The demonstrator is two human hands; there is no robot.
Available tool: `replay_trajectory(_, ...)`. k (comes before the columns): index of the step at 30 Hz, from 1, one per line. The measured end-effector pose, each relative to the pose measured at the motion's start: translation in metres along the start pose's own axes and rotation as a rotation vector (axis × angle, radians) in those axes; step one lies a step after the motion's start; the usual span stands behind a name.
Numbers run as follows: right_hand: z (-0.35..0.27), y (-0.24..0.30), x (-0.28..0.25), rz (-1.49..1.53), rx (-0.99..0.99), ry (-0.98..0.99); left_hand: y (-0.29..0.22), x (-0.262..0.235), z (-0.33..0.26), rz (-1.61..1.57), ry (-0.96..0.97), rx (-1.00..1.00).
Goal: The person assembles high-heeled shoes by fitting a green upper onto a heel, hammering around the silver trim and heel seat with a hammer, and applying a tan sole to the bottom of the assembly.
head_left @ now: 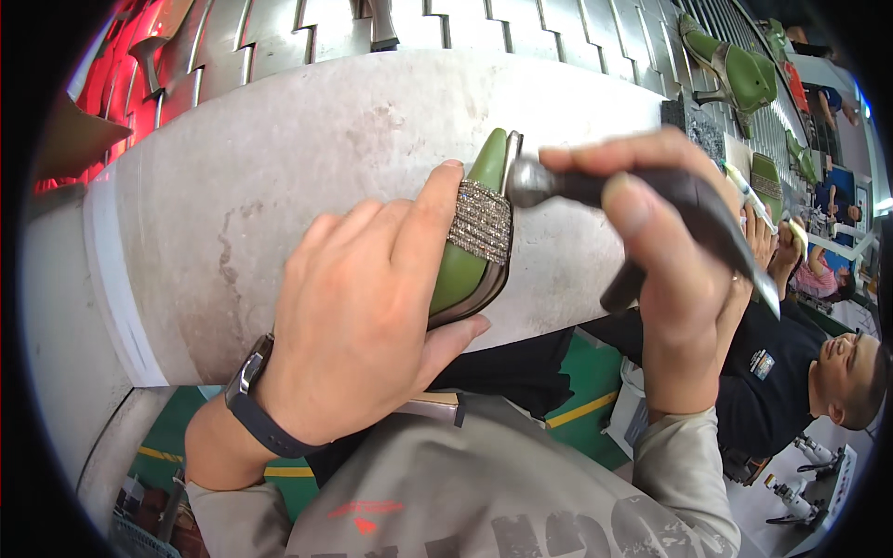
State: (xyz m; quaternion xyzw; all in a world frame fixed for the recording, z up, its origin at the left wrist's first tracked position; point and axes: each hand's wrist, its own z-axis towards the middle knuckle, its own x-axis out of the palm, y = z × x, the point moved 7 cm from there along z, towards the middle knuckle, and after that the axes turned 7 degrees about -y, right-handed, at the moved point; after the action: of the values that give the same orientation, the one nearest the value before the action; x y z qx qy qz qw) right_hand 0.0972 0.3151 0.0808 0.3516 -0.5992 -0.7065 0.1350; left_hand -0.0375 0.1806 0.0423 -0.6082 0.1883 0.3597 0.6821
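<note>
My left hand grips the green shoe upright over the table; my right hand clasps the hammer (head at the shoe's right edge).

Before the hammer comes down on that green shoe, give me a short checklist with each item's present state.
1. Left hand grips the green shoe: ok.
2. Right hand holds the hammer: ok.
3. Hammer head at the sole edge: ok, close or touching.
4. Left fingertips away from the head: not ok, close beside it.
5. Shoe braced over the white bench: cannot tell.
</note>
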Motion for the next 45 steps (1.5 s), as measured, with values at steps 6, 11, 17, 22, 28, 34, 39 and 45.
replay_trajectory(6, 0.029, -0.014, -0.001, 0.075, 0.095, 0.023, 0.003, 0.000, -0.003, 0.010, -0.015, 0.011)
replay_trajectory(11, -0.019, 0.011, 0.005, -0.173, 0.071, 0.118, 0.004, -0.001, -0.007, -0.030, -0.046, 0.027)
replay_trajectory(17, -0.047, 0.028, 0.019, -0.289, -0.427, 0.237, 0.004, -0.001, -0.006, -0.034, -0.061, 0.018)
replay_trajectory(22, -0.068, 0.025, 0.032, -0.364, -0.526, 0.142, 0.007, 0.003, -0.006, -0.016, -0.016, -0.021)
replay_trajectory(28, -0.083, 0.031, 0.047, -0.457, -0.594, 0.033, 0.005, 0.000, -0.007, -0.019, -0.072, 0.060)
replay_trajectory(34, -0.102, 0.022, 0.064, -0.443, -0.588, -0.060, 0.009, -0.001, -0.013, -0.072, -0.040, 0.091)
replay_trajectory(39, -0.115, 0.015, 0.078, -0.450, -0.532, -0.136, 0.026, -0.013, -0.022, -0.223, -0.006, 0.187)
replay_trajectory(45, -0.102, 0.005, 0.075, -0.113, -0.461, -0.014, 0.043, -0.017, -0.028, -0.257, 0.037, 0.037)
